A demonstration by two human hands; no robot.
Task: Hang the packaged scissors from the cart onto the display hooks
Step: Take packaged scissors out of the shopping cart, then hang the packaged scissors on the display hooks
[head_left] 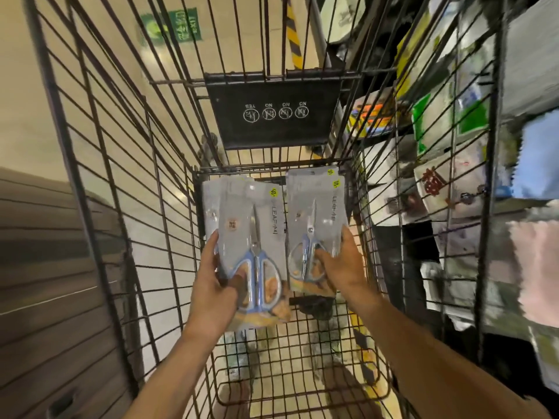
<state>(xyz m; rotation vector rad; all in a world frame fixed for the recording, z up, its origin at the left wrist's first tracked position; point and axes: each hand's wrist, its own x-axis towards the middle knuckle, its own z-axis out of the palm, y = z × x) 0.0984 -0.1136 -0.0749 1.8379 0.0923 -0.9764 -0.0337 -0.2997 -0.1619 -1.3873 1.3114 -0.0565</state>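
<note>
I look down into a black wire shopping cart (169,225). My left hand (216,285) grips a stack of packaged scissors (254,237) with blue handles, thumb over the front of the top pack. Beside it, my right hand (338,264) holds another pack of smaller scissors (314,219), thumb on its front and fingers along its right edge. Both packs sit inside the cart, above its wire floor, near the far end. No display hooks show clearly.
A black flap with warning icons (273,113) hangs at the cart's far end. Shelves crowded with packaged goods (447,164) run along the right, outside the cart wall. Pale floor (30,116) and a dark slatted panel (45,282) lie to the left.
</note>
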